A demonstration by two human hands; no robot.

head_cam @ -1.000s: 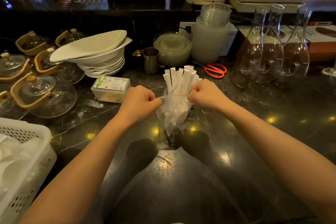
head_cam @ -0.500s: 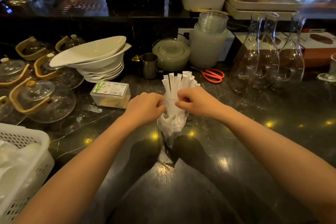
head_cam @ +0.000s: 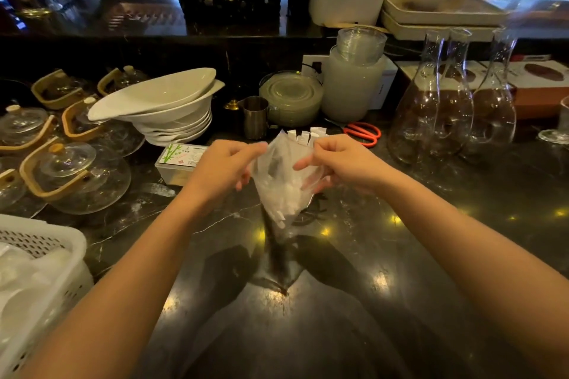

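free: dark marble counter (head_cam: 338, 332) on the near side of clear plastic bag (head_cam: 283, 181) | left blocked: white perforated basket (head_cam: 46, 243), bamboo-handled glass teapots (head_cam: 77, 175) | behind: stacked white bowls (head_cam: 166, 111), steel cup (head_cam: 255, 117), red-handled scissors (head_cam: 363, 132) | right: tall glass carafes (head_cam: 446, 108)

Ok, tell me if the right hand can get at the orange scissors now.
Probably yes: the scissors lie on the counter just beyond the right hand, with nothing between. It would first have to release the plastic bag it pinches.

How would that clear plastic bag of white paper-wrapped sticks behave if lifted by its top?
Probably floppy: the plastic bag crumples between the left hand and right hand. Likely light: thin film, slim paper-wrapped sticks. These poke from its mouth and could spill if tipped.
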